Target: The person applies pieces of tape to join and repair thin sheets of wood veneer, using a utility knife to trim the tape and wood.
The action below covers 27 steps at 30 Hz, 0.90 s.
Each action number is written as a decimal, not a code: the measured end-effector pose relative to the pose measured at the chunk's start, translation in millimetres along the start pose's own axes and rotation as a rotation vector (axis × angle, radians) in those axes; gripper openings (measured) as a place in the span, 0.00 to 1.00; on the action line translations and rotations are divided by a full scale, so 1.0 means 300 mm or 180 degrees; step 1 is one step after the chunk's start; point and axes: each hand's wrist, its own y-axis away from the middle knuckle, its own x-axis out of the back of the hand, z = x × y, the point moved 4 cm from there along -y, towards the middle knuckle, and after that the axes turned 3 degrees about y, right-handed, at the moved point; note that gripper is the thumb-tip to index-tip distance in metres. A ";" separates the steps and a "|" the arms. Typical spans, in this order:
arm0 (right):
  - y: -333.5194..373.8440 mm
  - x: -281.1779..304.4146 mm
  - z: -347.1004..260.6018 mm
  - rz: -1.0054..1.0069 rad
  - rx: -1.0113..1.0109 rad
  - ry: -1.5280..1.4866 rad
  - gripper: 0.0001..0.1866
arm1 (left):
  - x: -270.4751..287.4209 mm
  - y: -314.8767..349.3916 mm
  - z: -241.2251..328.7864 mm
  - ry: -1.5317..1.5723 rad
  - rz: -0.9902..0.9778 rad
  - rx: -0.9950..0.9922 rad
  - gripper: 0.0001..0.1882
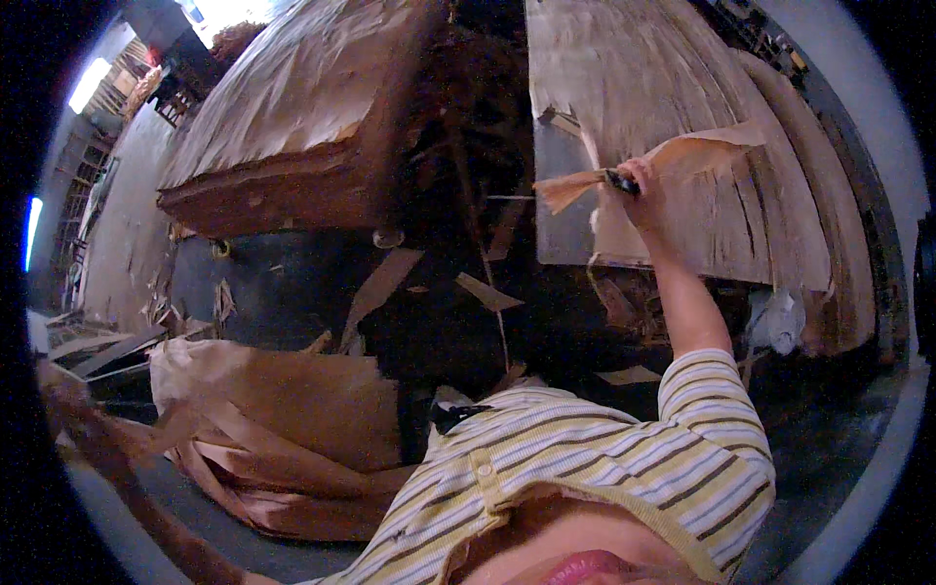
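Observation:
My right hand (639,182) is closed around a narrow, torn-edged strip of wood veneer (702,151), which sticks out on both sides of the fist. A small dark object (620,181) shows at the fingers; its kind is unclear. The hand is over a stack of pale veneer sheets (673,78) at the right. Far out at the left rim, my left hand (70,402) is dim and smeared, so its fingers cannot be made out. Near that arm lies a heap of folded brown veneer sheets (283,409).
A tall stack of veneer (283,107) stands at the far left, with a dark gap between it and the right stack. Veneer scraps (385,283) litter the dark floor. Crumpled clear plastic (777,320) hangs by the right stack. Long offcuts (122,351) lie at the left.

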 end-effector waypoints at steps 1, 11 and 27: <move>-0.034 -0.009 -0.055 0.0048 -0.0189 0.0099 0.09 | 0.002 -0.032 -0.036 0.0033 -0.0027 0.0006 0.23; -0.122 -0.246 -0.755 -0.0742 -0.0628 -0.0746 0.12 | -0.262 -0.293 0.157 0.0593 -0.1566 -0.0930 0.23; 0.016 -0.042 -0.617 -0.0436 -0.2444 -0.1698 0.18 | -0.832 0.473 1.268 0.3653 -0.5635 -0.0144 0.24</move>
